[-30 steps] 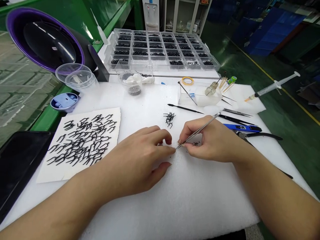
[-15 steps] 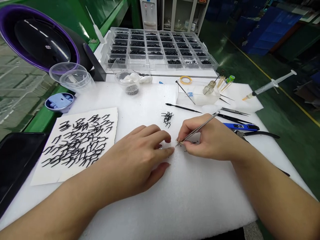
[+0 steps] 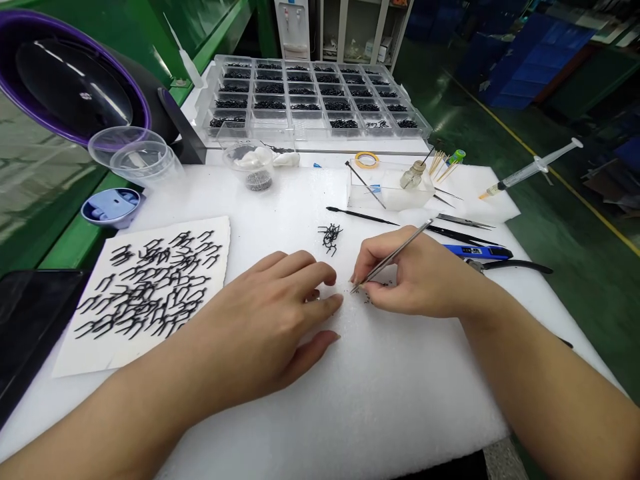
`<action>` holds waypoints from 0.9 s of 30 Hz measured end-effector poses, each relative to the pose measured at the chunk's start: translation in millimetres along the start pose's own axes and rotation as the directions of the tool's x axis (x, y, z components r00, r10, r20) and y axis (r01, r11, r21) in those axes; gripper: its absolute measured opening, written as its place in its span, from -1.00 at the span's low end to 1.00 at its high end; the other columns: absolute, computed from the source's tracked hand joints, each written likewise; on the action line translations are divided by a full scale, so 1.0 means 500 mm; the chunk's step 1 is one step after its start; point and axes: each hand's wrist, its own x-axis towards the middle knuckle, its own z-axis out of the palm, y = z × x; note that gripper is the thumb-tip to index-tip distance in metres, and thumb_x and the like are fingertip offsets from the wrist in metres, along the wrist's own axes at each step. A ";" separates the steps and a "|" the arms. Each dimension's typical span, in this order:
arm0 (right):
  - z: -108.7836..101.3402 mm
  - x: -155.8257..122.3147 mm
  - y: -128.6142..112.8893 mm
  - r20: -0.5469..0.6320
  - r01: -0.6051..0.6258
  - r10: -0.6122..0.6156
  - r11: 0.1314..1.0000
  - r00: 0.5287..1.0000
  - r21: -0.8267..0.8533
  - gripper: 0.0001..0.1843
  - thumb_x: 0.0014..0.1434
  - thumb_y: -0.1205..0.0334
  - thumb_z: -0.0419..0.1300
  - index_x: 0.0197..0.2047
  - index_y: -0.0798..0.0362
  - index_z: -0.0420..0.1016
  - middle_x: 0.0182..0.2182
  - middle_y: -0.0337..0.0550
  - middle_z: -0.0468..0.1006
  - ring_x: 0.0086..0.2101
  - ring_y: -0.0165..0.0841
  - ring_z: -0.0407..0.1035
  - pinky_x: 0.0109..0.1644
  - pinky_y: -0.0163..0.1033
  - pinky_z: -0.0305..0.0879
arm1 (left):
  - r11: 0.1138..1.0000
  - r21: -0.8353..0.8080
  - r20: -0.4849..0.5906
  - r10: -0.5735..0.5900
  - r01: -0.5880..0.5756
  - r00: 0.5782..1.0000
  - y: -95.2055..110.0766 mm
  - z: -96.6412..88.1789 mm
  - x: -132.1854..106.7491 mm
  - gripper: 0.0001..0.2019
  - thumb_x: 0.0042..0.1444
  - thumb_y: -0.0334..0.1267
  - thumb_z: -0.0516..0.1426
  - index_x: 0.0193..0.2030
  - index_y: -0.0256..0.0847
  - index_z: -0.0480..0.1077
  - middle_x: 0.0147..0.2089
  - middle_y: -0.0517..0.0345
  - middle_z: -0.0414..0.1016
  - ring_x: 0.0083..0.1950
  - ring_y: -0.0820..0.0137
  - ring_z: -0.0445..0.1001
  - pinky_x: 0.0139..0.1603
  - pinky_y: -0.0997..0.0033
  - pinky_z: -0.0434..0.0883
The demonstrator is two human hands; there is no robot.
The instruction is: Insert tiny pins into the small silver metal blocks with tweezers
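My right hand [image 3: 415, 273] grips slim silver tweezers [image 3: 390, 257] like a pen, their tips down at the white foam surface. Tiny dark bits [image 3: 369, 298] lie by its fingertips. Facing it, my left hand [image 3: 285, 313] rests with curled fingers apart and the thumb away from the index finger. The left index fingertip is just left of the tweezer tips. Something small and shiny shows under the left fingers, too small to name. Beyond the hands sits a small pile of black forked pieces [image 3: 330, 238]. Many similar pieces [image 3: 160, 283] lie on a white sheet [image 3: 80, 357] at left.
A compartment box [image 3: 305, 133] with black pieces stands at the back. A purple-rimmed fan [image 3: 145, 73], clear cups [image 3: 143, 160] and a blue dish [image 3: 111, 207] are at left. Pliers [image 3: 520, 265], a blue pen-like tool [image 3: 477, 252] and a syringe [image 3: 535, 167] lie right.
The view has shifted slightly. The tweezer tips and the left index fingertip are a little farther apart, and the left thumb has dropped slightly away from the index finger.
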 end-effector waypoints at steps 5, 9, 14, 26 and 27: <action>-0.001 0.001 -0.002 0.011 0.003 -0.002 1.000 1.000 -0.027 -0.85 -0.02 0.50 0.22 -0.39 0.08 0.54 -0.48 -0.36 0.56 -0.44 -0.50 0.40 -0.39 -0.38 0.31 | 1.000 0.011 -0.007 0.003 -0.002 1.000 0.000 -0.003 -0.003 -0.72 0.29 -0.17 0.06 0.00 -0.10 0.55 0.07 0.01 0.47 0.05 0.14 0.41 -0.01 0.01 0.41; 0.000 0.004 -0.003 0.004 0.002 -0.002 1.000 1.000 -0.022 -0.85 -0.02 0.50 0.23 -0.39 0.08 0.54 -0.46 -0.36 0.57 -0.43 -0.49 0.41 -0.36 -0.38 0.32 | 1.000 -0.006 -0.007 0.014 -0.014 1.000 0.007 0.000 -0.003 -0.71 0.28 -0.15 0.08 0.04 -0.11 0.53 0.06 0.00 0.47 0.02 0.15 0.41 -0.02 0.01 0.41; -0.001 0.002 -0.002 0.001 -0.001 0.001 1.000 1.000 -0.025 -0.85 -0.02 0.49 0.22 -0.38 0.07 0.54 -0.46 -0.35 0.57 -0.42 -0.48 0.42 -0.36 -0.37 0.32 | 1.000 0.022 -0.006 -0.008 0.008 1.000 0.002 -0.002 -0.002 -0.72 0.28 -0.15 0.08 0.01 -0.09 0.55 0.07 0.01 0.48 0.04 0.13 0.42 -0.01 0.01 0.41; -0.004 -0.001 -0.005 -0.007 -0.015 0.015 1.000 1.000 0.017 -0.84 -0.03 0.50 0.20 -0.40 0.06 0.50 -0.46 -0.32 0.57 -0.43 -0.45 0.42 -0.39 -0.35 0.31 | 1.000 -0.004 0.027 0.009 -0.009 1.000 0.006 -0.002 -0.003 -0.69 0.28 -0.11 0.10 0.06 -0.13 0.52 0.07 -0.03 0.48 0.04 0.11 0.42 0.00 0.00 0.42; -0.004 -0.001 -0.005 -0.012 -0.007 0.007 1.000 1.000 0.018 -0.84 -0.03 0.50 0.20 -0.40 0.07 0.50 -0.45 -0.32 0.57 -0.42 -0.45 0.42 -0.38 -0.35 0.32 | 1.000 -0.010 0.032 0.006 -0.006 0.999 0.008 -0.003 -0.004 -0.70 0.28 -0.11 0.10 0.05 -0.13 0.53 0.08 -0.02 0.48 0.04 0.11 0.42 0.01 0.01 0.42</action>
